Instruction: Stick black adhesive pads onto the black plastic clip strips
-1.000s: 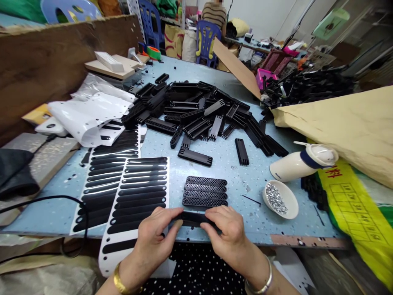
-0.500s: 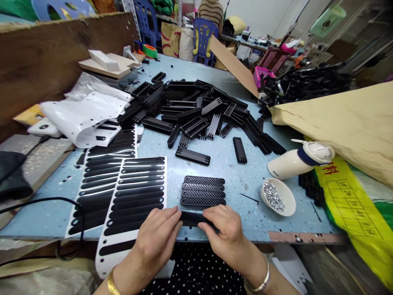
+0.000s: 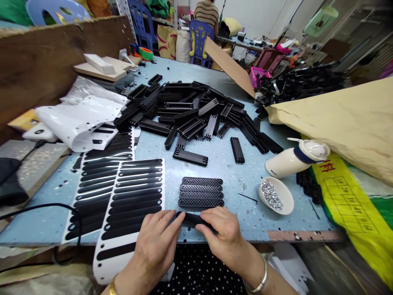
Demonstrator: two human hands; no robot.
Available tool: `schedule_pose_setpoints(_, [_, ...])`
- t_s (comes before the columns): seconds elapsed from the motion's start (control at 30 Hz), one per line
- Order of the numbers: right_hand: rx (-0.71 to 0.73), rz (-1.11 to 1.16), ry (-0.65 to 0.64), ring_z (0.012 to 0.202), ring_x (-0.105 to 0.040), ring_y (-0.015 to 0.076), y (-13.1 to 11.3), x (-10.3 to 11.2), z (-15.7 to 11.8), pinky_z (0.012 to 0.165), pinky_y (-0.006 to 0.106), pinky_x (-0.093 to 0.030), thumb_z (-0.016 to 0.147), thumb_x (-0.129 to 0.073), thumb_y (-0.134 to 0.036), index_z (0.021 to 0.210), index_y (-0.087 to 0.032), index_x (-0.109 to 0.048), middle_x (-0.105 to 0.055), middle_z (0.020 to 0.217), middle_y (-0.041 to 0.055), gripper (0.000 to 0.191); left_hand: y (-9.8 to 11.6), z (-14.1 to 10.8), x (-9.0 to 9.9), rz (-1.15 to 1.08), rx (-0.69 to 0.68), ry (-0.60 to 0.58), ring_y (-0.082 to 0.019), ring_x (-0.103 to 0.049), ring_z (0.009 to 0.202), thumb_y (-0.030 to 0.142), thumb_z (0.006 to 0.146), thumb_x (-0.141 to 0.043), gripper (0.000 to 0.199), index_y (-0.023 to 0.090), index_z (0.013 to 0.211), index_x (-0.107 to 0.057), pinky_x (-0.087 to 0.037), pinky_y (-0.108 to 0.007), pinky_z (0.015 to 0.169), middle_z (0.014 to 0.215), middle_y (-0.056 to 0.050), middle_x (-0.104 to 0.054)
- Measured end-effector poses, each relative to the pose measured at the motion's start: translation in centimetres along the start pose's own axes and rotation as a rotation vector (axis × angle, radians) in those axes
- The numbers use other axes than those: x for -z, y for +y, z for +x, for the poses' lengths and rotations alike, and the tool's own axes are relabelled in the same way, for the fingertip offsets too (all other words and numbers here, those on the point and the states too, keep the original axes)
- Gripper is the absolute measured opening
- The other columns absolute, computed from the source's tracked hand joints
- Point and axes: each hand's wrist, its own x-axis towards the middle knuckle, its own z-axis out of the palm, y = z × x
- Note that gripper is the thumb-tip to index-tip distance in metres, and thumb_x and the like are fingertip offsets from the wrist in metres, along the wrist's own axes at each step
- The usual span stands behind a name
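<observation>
A long, narrow black plastic piece (image 3: 192,219) lies crosswise at the table's front edge between my hands. My left hand (image 3: 157,241) is closed at its left end, fingertips pressed on top. My right hand (image 3: 223,230) pinches the right end between thumb and fingers, hiding that part. Just beyond, several black pieces with a lattice-patterned face (image 3: 201,191) are lined up in a block. To the left, a white sheet of black adhesive strips (image 3: 130,196) partly covers a second similar sheet (image 3: 87,196) and hangs over the edge.
Farther back is a heap of black plastic pieces (image 3: 184,112). On the right are a white bowl (image 3: 287,200) of small silvery parts, a cream bottle (image 3: 281,164) and a brown paper sheet (image 3: 337,110). A black cable (image 3: 46,206) crosses the left side. A person (image 3: 206,14) sits behind.
The view has shifted slightly. My left fingers have moved a little along the black piece, with the index fingertip now on its top. My right hand keeps its grip.
</observation>
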Motion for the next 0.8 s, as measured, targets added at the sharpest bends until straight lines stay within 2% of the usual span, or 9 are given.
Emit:
schedule_pose_setpoints(0.27, [-0.009, 0.111, 0.031, 0.076, -0.067, 0.0214, 0.5, 0.4, -0.2, 0.068, 0.038, -0.054, 0.079, -0.073, -0.014, 0.097, -0.017, -0.074, -0.075, 0.087, 0.0061, 0.018, -0.3, -0.6, 0.1, -0.018, 0.021, -0.042, -0.029, -0.059, 0.101, -0.001, 0.087, -0.053, 0.041, 0.016, 0.124, -0.061, -0.045, -0.042, 0.075, 0.109, -0.014, -0.069])
schedule_pose_setpoints(0.5, [-0.02, 0.241, 0.012, 0.08, -0.068, 0.0206, 1.4, 0.6, -0.5, 0.074, 0.038, -0.056, 0.082, -0.07, -0.012, 0.103, -0.018, -0.074, -0.076, 0.092, 0.0077, 0.022, -0.7, -0.1, 0.0, -0.035, 0.009, -0.028, -0.028, -0.061, 0.098, 0.0, 0.086, -0.053, 0.039, 0.017, 0.12, -0.063, -0.044, -0.041, 0.073, 0.107, -0.014, -0.07])
schedule_pose_setpoints(0.8, [0.029, 0.199, -0.058, 0.086, -0.066, 0.0203, 1.6, 1.1, -0.6, 0.075, 0.038, -0.056, 0.087, -0.064, -0.012, 0.111, -0.016, -0.071, -0.074, 0.099, 0.0088, 0.025, -0.8, 0.1, 0.2, -0.006, -0.001, -0.041, -0.027, -0.062, 0.096, 0.001, 0.087, -0.053, 0.037, 0.018, 0.118, -0.065, -0.044, -0.039, 0.073, 0.105, -0.013, -0.071])
